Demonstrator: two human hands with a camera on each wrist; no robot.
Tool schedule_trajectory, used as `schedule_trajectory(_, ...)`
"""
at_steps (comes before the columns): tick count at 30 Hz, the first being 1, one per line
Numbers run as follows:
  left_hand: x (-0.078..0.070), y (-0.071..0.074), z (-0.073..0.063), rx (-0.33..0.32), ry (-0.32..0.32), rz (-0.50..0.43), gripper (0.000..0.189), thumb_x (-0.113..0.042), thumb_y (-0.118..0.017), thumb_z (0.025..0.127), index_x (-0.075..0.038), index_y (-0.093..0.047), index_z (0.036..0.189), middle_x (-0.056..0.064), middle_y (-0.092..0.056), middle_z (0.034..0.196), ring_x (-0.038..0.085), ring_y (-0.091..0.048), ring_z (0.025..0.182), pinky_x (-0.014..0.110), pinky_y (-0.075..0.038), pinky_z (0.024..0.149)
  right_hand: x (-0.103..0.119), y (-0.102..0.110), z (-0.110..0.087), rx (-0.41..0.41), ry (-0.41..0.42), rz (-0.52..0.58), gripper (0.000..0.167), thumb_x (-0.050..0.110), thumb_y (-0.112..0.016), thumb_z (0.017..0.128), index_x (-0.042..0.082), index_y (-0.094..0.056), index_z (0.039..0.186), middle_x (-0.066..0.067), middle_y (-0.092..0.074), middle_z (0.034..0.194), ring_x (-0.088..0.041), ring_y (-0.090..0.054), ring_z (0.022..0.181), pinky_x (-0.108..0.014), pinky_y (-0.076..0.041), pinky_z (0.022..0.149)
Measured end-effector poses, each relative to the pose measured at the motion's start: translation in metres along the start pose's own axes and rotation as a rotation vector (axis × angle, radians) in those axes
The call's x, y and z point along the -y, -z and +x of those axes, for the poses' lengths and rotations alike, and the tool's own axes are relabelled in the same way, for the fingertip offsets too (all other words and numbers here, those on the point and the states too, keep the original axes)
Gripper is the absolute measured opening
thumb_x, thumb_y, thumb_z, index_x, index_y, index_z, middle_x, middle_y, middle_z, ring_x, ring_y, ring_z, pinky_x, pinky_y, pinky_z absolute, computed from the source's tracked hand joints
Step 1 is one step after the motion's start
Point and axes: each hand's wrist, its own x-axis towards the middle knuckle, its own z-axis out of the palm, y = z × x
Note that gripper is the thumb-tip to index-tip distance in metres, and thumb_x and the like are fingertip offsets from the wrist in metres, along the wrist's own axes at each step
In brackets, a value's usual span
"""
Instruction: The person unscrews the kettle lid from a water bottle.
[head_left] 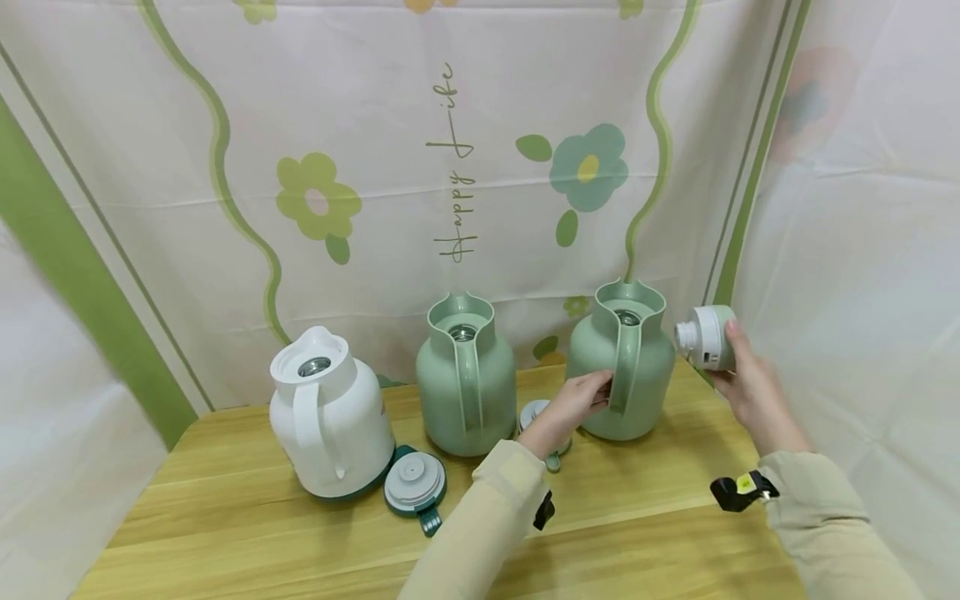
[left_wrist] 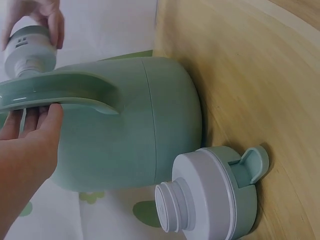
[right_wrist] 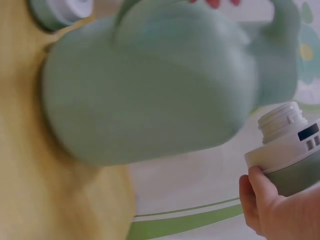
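Note:
My left hand grips the handle of the right-hand green vacuum jug, which stands upright with its mouth uncovered. In the left wrist view the fingers of that hand tuck in behind the handle, while the thumb is hidden. Beside this jug, in the air to its right, my right hand holds a jug lid tipped sideways. The lid has a green cap and a white threaded plug, and the plug points left toward the jug. The right wrist view shows the thumb and a finger on the lid's edge.
Another green jug and a white jug stand uncovered to the left. A grey lid with a dark green tab lies before the white jug. Another green-and-white lid sits between the green jugs. A printed curtain hangs behind the wooden table.

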Motion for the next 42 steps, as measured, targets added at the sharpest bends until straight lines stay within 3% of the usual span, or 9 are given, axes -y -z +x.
schedule_trajectory(3, 0.000, 0.000, 0.001, 0.022, -0.006, -0.024, 0.046, -0.034, -0.038, 0.103, -0.009, -0.047, 0.140, 0.010, -0.049, 0.144, 0.024, -0.046, 0.135, 0.037, -0.038, 0.114, -0.013, 0.012, 0.004, 0.003, -0.050, 0.068, 0.097, 0.056, -0.047, 0.091, 0.019, 0.020, 0.151, 0.003, -0.025, 0.142, -0.010, -0.027, 0.140, -0.017, -0.025, 0.111)
schedule_trajectory(6, 0.001, 0.002, 0.002, 0.036, -0.007, -0.044, 0.047, -0.033, -0.038, 0.103, -0.008, -0.045, 0.142, 0.012, -0.046, 0.146, 0.025, -0.044, 0.136, 0.037, -0.036, 0.115, -0.027, 0.022, 0.009, 0.007, -0.099, 0.144, 0.094, 0.057, -0.046, 0.090, 0.026, 0.018, 0.151, 0.012, -0.032, 0.119, 0.000, -0.044, 0.112, -0.014, -0.031, 0.108)
schedule_trajectory(10, 0.003, 0.004, 0.002, 0.051, -0.010, -0.041, 0.049, -0.033, -0.035, 0.103, -0.007, -0.043, 0.143, 0.012, -0.044, 0.148, 0.026, -0.041, 0.138, 0.037, -0.035, 0.116, -0.042, 0.031, 0.012, -0.003, -0.149, 0.208, 0.087, 0.058, -0.045, 0.091, 0.033, 0.013, 0.150, 0.010, -0.033, 0.116, 0.001, -0.054, 0.085, -0.013, -0.036, 0.105)
schedule_trajectory(13, 0.004, 0.005, 0.002, 0.052, -0.005, -0.043, 0.049, -0.033, -0.034, 0.102, -0.007, -0.042, 0.143, 0.012, -0.043, 0.149, 0.026, -0.040, 0.139, 0.037, -0.034, 0.116, -0.051, 0.035, 0.013, -0.010, -0.182, 0.224, 0.083, 0.058, -0.044, 0.091, 0.035, 0.012, 0.149, 0.008, -0.032, 0.117, -0.002, -0.058, 0.077, -0.013, -0.040, 0.104)
schedule_trajectory(17, 0.003, 0.004, 0.002, 0.047, 0.006, -0.059, 0.050, -0.033, -0.035, 0.101, -0.006, -0.042, 0.143, 0.012, -0.042, 0.149, 0.026, -0.040, 0.139, 0.037, -0.034, 0.117, -0.063, 0.039, 0.013, -0.017, -0.223, 0.262, 0.079, 0.057, -0.044, 0.091, 0.038, 0.009, 0.148, 0.003, -0.031, 0.118, -0.007, -0.061, 0.075, -0.014, -0.045, 0.100)
schedule_trajectory(25, 0.003, 0.005, 0.004, 0.067, 0.006, -0.089, 0.054, -0.034, -0.034, 0.100, -0.004, -0.039, 0.144, 0.013, -0.039, 0.151, 0.028, -0.036, 0.141, 0.038, -0.030, 0.119, -0.082, 0.046, 0.016, -0.026, -0.267, 0.294, 0.074, 0.059, -0.042, 0.091, 0.041, 0.004, 0.146, -0.001, -0.031, 0.117, -0.011, -0.064, 0.074, -0.018, -0.040, 0.106)
schedule_trajectory(30, 0.004, 0.006, 0.003, 0.077, 0.008, -0.092, 0.053, -0.033, -0.029, 0.102, -0.005, -0.036, 0.146, 0.013, -0.036, 0.153, 0.028, -0.034, 0.142, 0.038, -0.029, 0.119, -0.092, 0.047, 0.018, -0.023, -0.277, 0.346, 0.050, 0.057, -0.043, 0.092, 0.046, -0.018, 0.133, 0.005, -0.029, 0.119, -0.011, -0.063, 0.076, -0.022, -0.038, 0.108)
schedule_trajectory(33, 0.005, 0.006, 0.003, 0.083, 0.000, -0.089, 0.052, -0.032, -0.026, 0.102, -0.006, -0.036, 0.146, 0.012, -0.036, 0.153, 0.028, -0.034, 0.142, 0.039, -0.029, 0.119, -0.096, 0.046, 0.017, -0.029, -0.279, 0.344, 0.043, 0.057, -0.043, 0.092, 0.046, -0.022, 0.128, 0.007, -0.029, 0.120, -0.009, -0.061, 0.078, -0.022, -0.037, 0.109)
schedule_trajectory(42, 0.006, 0.006, 0.002, 0.094, -0.016, -0.083, 0.051, -0.033, -0.025, 0.103, -0.007, -0.036, 0.147, 0.011, -0.036, 0.153, 0.027, -0.033, 0.143, 0.039, -0.028, 0.120, -0.104, 0.045, 0.015, -0.030, -0.260, 0.254, 0.065, 0.061, -0.038, 0.092, 0.046, -0.001, 0.143, 0.008, -0.021, 0.126, -0.006, -0.042, 0.110, -0.020, -0.034, 0.111)
